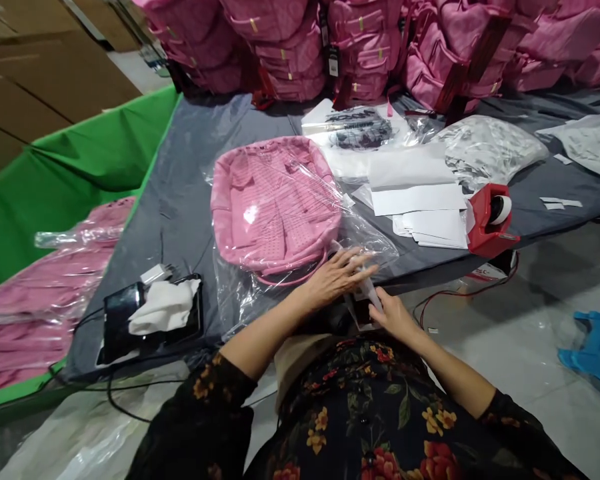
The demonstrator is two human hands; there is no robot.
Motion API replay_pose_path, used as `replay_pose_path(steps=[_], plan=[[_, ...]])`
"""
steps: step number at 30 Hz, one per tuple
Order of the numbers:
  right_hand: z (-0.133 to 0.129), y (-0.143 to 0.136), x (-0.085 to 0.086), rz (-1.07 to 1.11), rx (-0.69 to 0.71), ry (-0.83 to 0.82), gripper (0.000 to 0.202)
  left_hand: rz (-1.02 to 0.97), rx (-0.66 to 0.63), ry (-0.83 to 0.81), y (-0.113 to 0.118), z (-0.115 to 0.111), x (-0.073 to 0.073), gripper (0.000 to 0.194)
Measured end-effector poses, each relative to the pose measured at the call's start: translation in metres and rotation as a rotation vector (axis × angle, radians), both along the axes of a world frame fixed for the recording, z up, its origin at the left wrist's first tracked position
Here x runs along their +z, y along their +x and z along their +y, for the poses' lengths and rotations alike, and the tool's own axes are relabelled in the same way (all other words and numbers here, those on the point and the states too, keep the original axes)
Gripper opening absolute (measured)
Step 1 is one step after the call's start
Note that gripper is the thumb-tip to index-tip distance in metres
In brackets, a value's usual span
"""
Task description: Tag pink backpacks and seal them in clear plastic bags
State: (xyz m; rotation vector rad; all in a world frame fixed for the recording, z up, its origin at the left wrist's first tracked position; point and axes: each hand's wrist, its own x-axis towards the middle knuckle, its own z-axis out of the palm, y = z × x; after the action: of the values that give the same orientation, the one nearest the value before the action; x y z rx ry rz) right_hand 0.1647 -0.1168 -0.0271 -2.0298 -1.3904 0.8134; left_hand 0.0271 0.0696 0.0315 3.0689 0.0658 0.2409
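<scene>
A pink backpack (275, 200) lies on the grey-covered table (180, 187) inside a clear plastic bag (375, 243), whose loose edges spread past it to the right and below. My left hand (333, 277) is at the backpack's lower right, palm down with fingers spread, over the plastic at the table's front edge. Just right of it and nearer my body, my right hand (395, 317) has its fingers closed on a whitish translucent strip (370, 293). Whether that strip is part of the bag is unclear.
Pink backpacks (290, 53) are stacked along the back. Right of the bag are white papers (420, 200), a red tape dispenser (493, 220) and clear plastic (490, 150). Black devices with a white cloth (165, 307) lie left. A green-lined bin (95, 147) holds wrapped pink bags.
</scene>
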Motion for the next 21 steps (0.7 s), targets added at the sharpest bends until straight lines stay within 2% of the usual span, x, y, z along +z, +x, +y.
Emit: replay_pose_path(steps=[3, 5, 6, 8, 10, 11, 13, 15, 18, 20, 21], plan=[[-0.014, -0.006, 0.009, -0.099, 0.097, 0.029, 0.020, 0.139, -0.344, 0.046, 0.021, 0.013, 0.012, 0.016], [-0.017, -0.001, 0.023, -0.143, 0.173, 0.213, 0.020, 0.174, -0.486, 0.057, 0.027, 0.017, 0.012, 0.019], [-0.016, 0.004, 0.030, -0.191, 0.170, 0.358, 0.021, 0.166, -0.528, 0.063, 0.027, 0.018, 0.011, 0.020], [-0.005, 0.018, 0.043, -0.367, 0.059, 0.634, 0.030, 0.123, -0.565, 0.086, 0.022, 0.019, 0.007, 0.018], [0.017, 0.033, 0.050, -0.577, -0.060, 0.751, 0.041, 0.092, -0.555, 0.096, 0.013, 0.020, 0.004, 0.019], [0.031, 0.040, 0.052, -0.640, -0.058, 0.747, 0.043, 0.077, -0.532, 0.080, 0.008, 0.020, 0.003, 0.021], [0.063, 0.053, 0.054, -0.615, 0.032, 0.720, 0.035, 0.000, -0.436, -0.005, -0.003, 0.020, 0.001, 0.024], [0.093, 0.065, 0.063, -0.468, 0.079, 0.777, 0.025, -0.158, -0.228, -0.133, -0.012, 0.019, -0.001, 0.027], [0.123, 0.082, 0.089, -0.308, -0.056, 0.941, 0.030, -0.365, 0.298, -0.298, -0.015, 0.018, -0.002, 0.033], [0.130, 0.089, 0.107, -0.355, -0.118, 1.019, 0.031, -0.328, 0.608, -0.343, -0.005, 0.022, 0.000, 0.039], [0.131, 0.089, 0.113, -0.405, -0.119, 1.045, 0.030, -0.265, 0.692, -0.342, 0.004, 0.025, 0.003, 0.041]])
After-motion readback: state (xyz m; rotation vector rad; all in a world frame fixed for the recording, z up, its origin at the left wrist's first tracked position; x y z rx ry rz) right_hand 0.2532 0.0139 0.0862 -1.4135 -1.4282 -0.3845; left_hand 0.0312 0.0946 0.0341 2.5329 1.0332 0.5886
